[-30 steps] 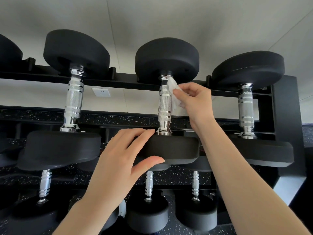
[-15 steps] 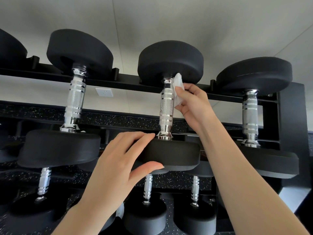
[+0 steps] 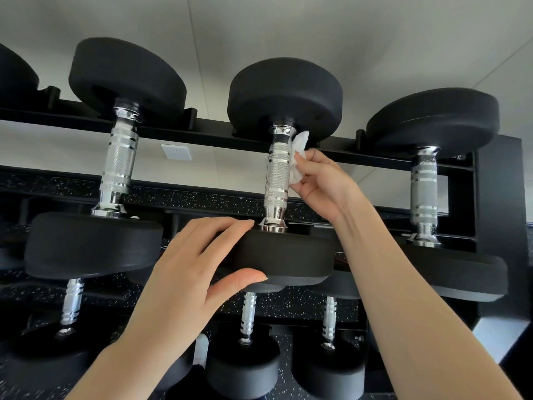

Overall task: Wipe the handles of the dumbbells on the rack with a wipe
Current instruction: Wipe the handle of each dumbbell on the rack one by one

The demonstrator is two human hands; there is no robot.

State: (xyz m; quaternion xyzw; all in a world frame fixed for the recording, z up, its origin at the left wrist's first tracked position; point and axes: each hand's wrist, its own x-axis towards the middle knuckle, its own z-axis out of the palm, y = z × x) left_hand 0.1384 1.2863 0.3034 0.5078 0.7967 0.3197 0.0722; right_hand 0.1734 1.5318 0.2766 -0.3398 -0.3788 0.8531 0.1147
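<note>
Sliding lower, right hand is pinching wipe against handle (wrap it fully round); left hand is gripping the weight.

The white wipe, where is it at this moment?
In the head view the wipe is right of centre, pinched in the right hand against the right side of the chrome handle of the middle dumbbell, just under its upper weight.

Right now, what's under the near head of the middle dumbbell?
Under the near head: thumb of the left grip, plus two smaller dumbbells lower down. Their far heads are mostly covered.
</note>
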